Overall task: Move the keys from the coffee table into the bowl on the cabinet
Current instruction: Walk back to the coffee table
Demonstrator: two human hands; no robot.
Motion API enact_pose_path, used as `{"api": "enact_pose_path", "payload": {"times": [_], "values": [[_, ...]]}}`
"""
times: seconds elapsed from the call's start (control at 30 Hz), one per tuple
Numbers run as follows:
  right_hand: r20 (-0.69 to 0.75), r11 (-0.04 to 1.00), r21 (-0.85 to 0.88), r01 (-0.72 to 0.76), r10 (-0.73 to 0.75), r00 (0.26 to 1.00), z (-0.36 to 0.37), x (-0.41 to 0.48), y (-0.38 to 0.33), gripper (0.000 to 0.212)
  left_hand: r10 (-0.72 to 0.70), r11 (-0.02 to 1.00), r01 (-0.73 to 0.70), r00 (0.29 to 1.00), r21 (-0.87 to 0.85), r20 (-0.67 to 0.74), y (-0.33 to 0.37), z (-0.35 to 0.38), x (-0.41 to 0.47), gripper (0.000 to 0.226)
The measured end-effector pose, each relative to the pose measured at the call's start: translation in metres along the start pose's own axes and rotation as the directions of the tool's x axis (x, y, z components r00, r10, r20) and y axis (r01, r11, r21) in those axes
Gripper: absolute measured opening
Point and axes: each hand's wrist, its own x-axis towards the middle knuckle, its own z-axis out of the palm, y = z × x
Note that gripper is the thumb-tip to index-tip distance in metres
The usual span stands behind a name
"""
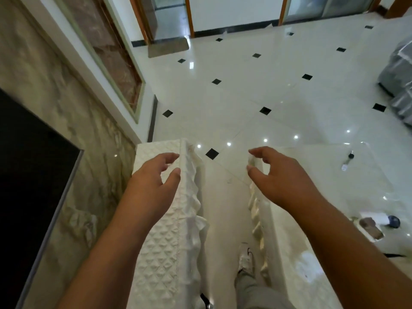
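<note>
The keys [347, 161] lie on the glass table [330, 197], off to my right and well apart from both hands, so I judge the job barely begun. My right hand [281, 177] hangs over the table's near corner, its fingers [260, 152] loosely curled and holding nothing. My left hand [153, 175] is just as slack above the quilted white cover [160, 241] of what I take for the cabinet. No bowl shows. Reaching, picking up, carrying and dropping all remain.
</note>
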Motion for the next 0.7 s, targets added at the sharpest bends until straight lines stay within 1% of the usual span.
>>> {"api": "enact_pose_path", "payload": {"times": [0.13,0.27,0.43,0.57,0.7], "values": [[0.014,0.999,-0.036,0.028,-0.028,1.000,-0.032,0.082,0.009,0.048,0.040,0.998,-0.041,0.999,-0.041,-0.022,0.040,0.014,0.073,0.033],[-0.002,0.999,-0.027,0.036,-0.036,0.999,-0.051,0.144,0.011,0.049,0.055,0.997,-0.058,0.997,-0.053,-0.054,0.062,0.026,0.124,0.034],[-0.003,0.998,-0.039,0.041,-0.041,0.999,-0.057,0.195,0.010,0.049,0.020,0.998,-0.022,0.999,-0.051,-0.035,0.066,0.034,0.172,0.034],[-0.011,0.996,-0.075,0.042,-0.042,0.999,-0.054,0.246,0.001,0.050,0.041,0.999,-0.042,0.999,-0.018,-0.027,0.067,0.036,0.233,0.035],[-0.010,0.994,-0.107,0.008,-0.009,1.000,-0.046,0.300,-0.009,0.048,0.078,0.997,-0.078,0.997,-0.016,-0.009,0.061,0.040,0.297,0.033]]}}
